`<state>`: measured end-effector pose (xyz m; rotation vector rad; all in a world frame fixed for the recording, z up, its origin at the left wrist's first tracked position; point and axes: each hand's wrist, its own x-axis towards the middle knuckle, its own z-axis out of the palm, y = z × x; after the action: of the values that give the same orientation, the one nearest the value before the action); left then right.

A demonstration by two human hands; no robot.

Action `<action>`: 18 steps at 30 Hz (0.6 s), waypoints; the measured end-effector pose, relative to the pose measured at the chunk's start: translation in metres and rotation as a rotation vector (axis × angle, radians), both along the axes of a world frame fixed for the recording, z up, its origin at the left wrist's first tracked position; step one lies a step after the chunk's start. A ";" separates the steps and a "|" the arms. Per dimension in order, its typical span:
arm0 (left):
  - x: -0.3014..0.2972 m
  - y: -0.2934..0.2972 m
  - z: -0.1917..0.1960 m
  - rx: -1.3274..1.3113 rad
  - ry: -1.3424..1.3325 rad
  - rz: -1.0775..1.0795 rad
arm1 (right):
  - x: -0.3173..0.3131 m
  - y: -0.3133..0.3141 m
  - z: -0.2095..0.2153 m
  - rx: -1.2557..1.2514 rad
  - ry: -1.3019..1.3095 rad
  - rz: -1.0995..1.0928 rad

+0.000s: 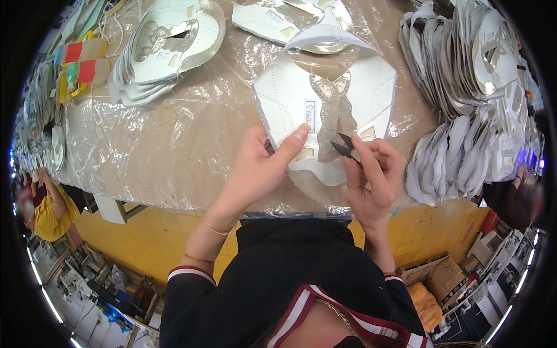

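Note:
A white shoe upper [278, 87] with a glittery beige centre panel lies flat in front of me, its collar end away from me. My left hand [255, 168] grips its left edge, with the thumb pressed on top and the fingers hidden beneath. In my right hand [376, 180] is a pair of small dark thread snips [343, 149], pinched between thumb and fingers. Their blades are parted and point left over the beige panel, close to its lower half. Whether the tips touch the material I cannot tell.
Clear plastic film covers the brown table [139, 156]. One stack of uppers [203, 40] stands at the back left, another [481, 69] at the right, with more bundled pieces [458, 153] nearer. Another upper [255, 20] lies beyond mine. Red-marked bottles [87, 66] stand far left.

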<state>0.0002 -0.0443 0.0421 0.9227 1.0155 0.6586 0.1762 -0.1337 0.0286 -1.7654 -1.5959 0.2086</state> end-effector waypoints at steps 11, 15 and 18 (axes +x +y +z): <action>0.001 -0.006 0.029 0.099 -0.001 -0.036 | -0.004 0.007 0.033 0.014 -0.145 0.067; 0.001 -0.008 0.031 0.108 0.018 -0.066 | -0.006 0.005 0.035 0.005 -0.127 0.041; 0.001 -0.008 0.030 0.110 0.022 -0.062 | -0.007 0.003 0.039 -0.038 -0.097 0.054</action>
<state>0.0012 -0.0527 0.0722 1.0557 0.9732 0.6584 0.1694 -0.1306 0.0680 -1.7869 -1.7198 0.1827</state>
